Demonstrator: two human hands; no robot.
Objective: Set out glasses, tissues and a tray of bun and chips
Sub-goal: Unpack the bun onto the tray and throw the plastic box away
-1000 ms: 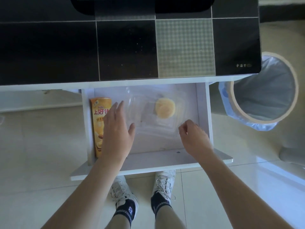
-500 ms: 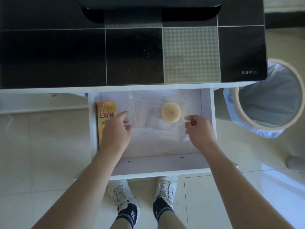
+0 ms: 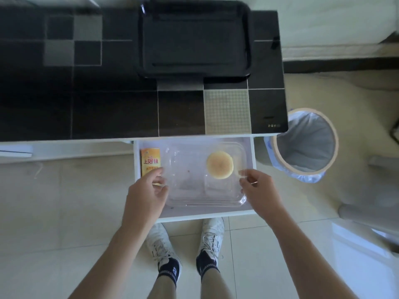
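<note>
Head view, looking down: a clear plastic tray sits in the open white drawer below the black tiled tabletop. Left hand has curled fingers at the tray's left edge; actual grip there cannot be confirmed. Right hand pinches the tray's right rim between thumb and fingers. One round bun lies in the tray's right half, just beside the right hand's fingertips. An orange chips box lies along the drawer's left wall, partly covered by the left hand. A black tray rests on the tabletop.
</note>
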